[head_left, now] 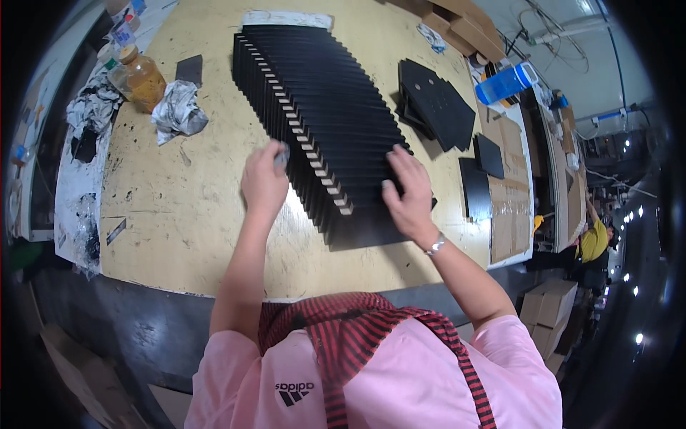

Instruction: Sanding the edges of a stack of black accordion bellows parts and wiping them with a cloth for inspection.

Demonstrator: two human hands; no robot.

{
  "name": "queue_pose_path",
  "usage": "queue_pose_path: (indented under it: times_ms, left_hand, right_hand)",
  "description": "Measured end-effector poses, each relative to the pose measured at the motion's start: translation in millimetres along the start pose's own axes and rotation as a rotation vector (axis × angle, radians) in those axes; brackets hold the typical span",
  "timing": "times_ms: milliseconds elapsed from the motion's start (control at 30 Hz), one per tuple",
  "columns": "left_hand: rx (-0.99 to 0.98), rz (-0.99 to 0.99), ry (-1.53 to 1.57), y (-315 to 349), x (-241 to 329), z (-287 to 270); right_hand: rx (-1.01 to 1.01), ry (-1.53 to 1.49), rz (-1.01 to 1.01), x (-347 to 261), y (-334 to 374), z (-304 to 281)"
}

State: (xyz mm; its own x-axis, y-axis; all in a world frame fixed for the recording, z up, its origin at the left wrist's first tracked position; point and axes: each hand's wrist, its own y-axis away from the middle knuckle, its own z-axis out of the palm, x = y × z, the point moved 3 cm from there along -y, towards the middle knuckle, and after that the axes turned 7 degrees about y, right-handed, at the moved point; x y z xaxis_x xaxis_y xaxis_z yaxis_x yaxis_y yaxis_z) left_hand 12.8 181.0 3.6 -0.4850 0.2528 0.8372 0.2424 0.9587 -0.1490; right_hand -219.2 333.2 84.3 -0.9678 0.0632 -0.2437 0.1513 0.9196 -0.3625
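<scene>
Many black panels [336, 107] stand fanned on the desk [171, 236]; the right hand [411, 189], fingers spread, touches their edge, the left hand [264, 179] curls round a small grey pad [283, 156]. Pale patches [310, 148] down the row suggest unfinished work; beyond, black boards [439, 107] lie loosely piled.

Dark lettering [295, 387] and striped logo [292, 397] on the pink shirt [407, 372]; bottle label [123, 33] seemingly too blurred to read.
</scene>
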Motion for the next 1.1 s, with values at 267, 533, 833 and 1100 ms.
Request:
queue_pose_path:
  times_ms: [267,533,833,1100]
  left_hand:
    - [0.141,-0.005,0.191,-30,28,-11]
    - [0.200,-0.148,0.402,-37,17,-21]
    - [0.140,-0.035,0.094,-27,4,-4]
    - [0.049,-0.233,0.134,-19,-19,12]
  right_hand:
    - [-0.345,-0.627,0.386,77,-117,34]
    - [-0.720,-0.971,0.574,59,-144,52]
    - [-0.702,-0.964,0.545,76,-140,60]
    - [-0.678,-0.972,0.557,72,-139,56]
